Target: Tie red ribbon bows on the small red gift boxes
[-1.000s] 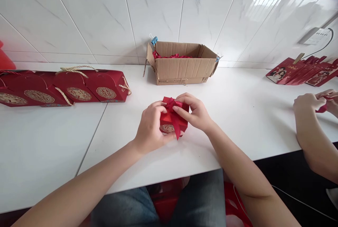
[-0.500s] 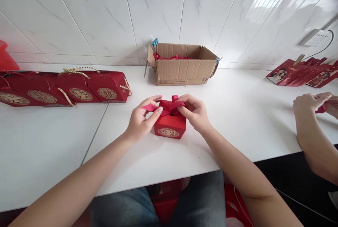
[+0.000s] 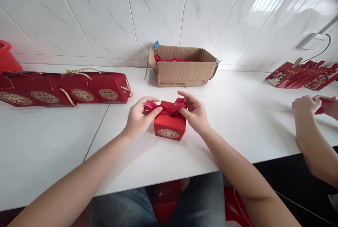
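A small red gift box (image 3: 169,128) with a round gold emblem on its front stands upright on the white table before me. Across its top lies a red ribbon (image 3: 173,109), looped at the right side. My left hand (image 3: 141,116) pinches the ribbon's left part between thumb and fingers beside the box. On the other side, my right hand (image 3: 194,112) has its thumb pressed on the ribbon loop, the index finger raised and stretched out. The fingertips behind the loop are partly hidden.
Red boxes with gold cord handles (image 3: 108,89) line the left. A cardboard box (image 3: 186,73) of red ribbons, with blue binder clips, stands at the wall. At right are red bags (image 3: 285,75) and a co-worker's hands (image 3: 307,105) holding something red.
The ribbon loop on the right has been drawn out and lies flatter. My right index finger has lifted away from it. My left hand keeps its pinch, nearly in place.
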`<action>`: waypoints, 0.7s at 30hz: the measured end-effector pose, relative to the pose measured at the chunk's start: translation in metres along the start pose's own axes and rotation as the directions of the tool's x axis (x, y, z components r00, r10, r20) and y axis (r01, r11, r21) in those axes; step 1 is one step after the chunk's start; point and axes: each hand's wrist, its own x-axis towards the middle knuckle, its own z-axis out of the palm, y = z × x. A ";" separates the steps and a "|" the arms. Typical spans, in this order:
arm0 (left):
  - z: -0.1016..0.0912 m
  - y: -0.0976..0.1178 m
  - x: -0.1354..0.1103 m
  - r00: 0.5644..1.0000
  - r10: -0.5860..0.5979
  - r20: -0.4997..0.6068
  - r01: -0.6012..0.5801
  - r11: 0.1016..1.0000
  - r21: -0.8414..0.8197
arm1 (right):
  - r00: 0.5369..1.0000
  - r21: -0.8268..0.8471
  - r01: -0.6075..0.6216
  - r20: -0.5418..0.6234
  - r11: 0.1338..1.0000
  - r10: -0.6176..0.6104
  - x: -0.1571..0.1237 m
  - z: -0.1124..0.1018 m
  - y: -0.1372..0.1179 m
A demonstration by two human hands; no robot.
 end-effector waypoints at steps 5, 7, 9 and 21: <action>-0.002 0.000 0.002 1.000 -0.019 0.025 0.018 0.999 0.032 | 1.000 -0.030 0.000 0.002 1.000 0.000 0.001 -0.005 -0.001; -0.004 0.001 0.003 1.000 0.006 0.010 -0.006 0.998 0.055 | 1.000 -0.028 0.021 -0.012 0.999 -0.022 0.002 -0.007 -0.002; -0.005 0.001 0.004 1.000 0.014 0.012 -0.015 0.998 0.064 | 0.999 -0.050 0.045 -0.012 0.998 -0.045 0.004 -0.011 -0.002; -0.009 -0.007 0.010 1.000 -0.009 -0.019 0.011 0.997 0.081 | 0.999 -0.104 0.043 0.019 0.994 -0.041 0.016 -0.023 0.010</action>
